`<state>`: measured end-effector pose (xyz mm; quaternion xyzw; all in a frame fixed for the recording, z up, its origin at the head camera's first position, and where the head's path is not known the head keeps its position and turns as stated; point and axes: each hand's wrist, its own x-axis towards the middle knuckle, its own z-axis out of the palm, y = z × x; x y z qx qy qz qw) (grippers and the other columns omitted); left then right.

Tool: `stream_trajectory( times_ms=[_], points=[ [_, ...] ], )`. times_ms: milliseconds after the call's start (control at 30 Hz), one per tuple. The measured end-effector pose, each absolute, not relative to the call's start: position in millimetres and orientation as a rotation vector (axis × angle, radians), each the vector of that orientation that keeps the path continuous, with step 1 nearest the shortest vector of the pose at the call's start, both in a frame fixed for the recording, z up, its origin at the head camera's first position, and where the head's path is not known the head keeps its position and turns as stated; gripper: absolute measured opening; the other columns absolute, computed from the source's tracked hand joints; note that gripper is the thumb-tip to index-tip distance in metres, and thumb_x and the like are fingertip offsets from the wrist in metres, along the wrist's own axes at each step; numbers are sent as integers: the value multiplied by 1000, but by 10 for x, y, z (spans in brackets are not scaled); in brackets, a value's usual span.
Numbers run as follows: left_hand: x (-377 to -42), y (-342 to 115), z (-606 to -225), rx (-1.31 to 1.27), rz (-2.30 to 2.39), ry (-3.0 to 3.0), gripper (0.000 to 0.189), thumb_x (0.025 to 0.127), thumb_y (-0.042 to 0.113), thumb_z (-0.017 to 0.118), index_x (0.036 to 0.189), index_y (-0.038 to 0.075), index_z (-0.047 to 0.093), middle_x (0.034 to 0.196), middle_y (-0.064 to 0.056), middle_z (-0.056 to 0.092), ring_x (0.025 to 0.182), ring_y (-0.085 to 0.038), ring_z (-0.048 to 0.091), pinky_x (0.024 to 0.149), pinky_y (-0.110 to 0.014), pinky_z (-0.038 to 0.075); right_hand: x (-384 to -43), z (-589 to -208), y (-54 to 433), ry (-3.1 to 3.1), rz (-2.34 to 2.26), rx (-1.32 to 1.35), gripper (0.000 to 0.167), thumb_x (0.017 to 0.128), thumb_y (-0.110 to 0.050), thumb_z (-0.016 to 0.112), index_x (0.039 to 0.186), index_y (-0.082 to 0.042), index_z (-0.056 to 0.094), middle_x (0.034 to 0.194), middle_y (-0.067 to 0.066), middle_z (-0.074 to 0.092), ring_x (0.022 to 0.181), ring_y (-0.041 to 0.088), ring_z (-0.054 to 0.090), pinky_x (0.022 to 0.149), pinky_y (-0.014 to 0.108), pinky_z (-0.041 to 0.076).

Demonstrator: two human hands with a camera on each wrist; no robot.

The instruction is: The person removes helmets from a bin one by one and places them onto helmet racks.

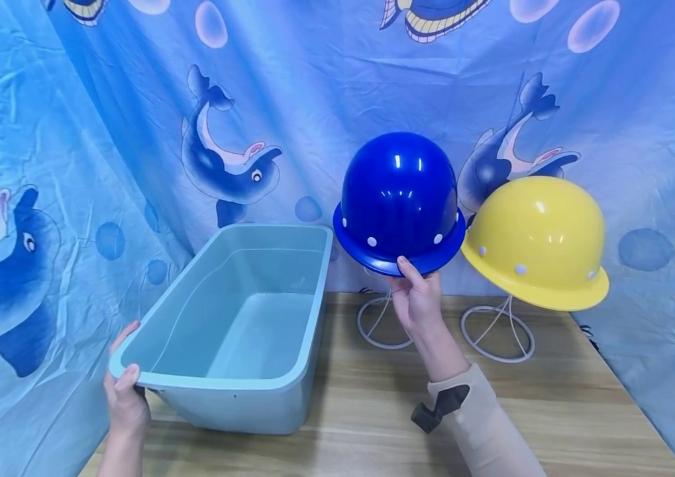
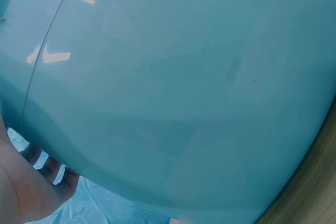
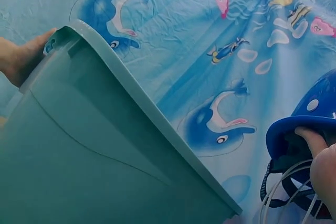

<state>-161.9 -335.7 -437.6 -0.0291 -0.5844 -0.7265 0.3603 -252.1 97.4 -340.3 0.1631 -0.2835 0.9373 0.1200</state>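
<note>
My left hand (image 1: 127, 397) grips the near left corner of a light teal plastic tub (image 1: 212, 383), thumb over the rim and fingers outside. The tub's inside shows bare. With its thumb on the front brim and the other fingers underneath, my right hand (image 1: 422, 303) holds a glossy blue hard hat (image 1: 399, 199). The hat sits over a white wire stand (image 1: 385, 347), and in the right wrist view a dark strap (image 3: 265, 182) hangs beneath it. To its right, a yellow hard hat (image 1: 542, 238) leans on a second wire stand (image 1: 507, 360).
A wood-grain table (image 1: 373, 424) lies under the tub and stands. Blue cloth (image 1: 325, 99) printed with dolphins and bubbles hangs behind and at both sides. A black strap and block (image 1: 440, 407) are on my right wrist.
</note>
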Motion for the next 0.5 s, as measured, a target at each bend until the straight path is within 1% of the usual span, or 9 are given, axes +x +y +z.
stream_trajectory(
  times_ms=[267,500],
  points=[
    [-1606,-3356,-4370,-46,-1871,-1500,70,82,21,59,152,11,59,129,-3,65,112,-17,56,90,-22,46,-2531,-3446,963,-835,2762,426,57,104,12,41,150,-20,41,143,6,55,122,21,71,93,39,62],
    [-1613,-3409,-4392,-81,-1888,-1514,71,83,19,59,153,10,56,131,-3,64,112,-16,56,89,-20,46,-2546,-3505,960,-847,2777,396,57,105,10,42,152,-22,40,145,5,53,124,19,69,95,38,62]
  ],
)
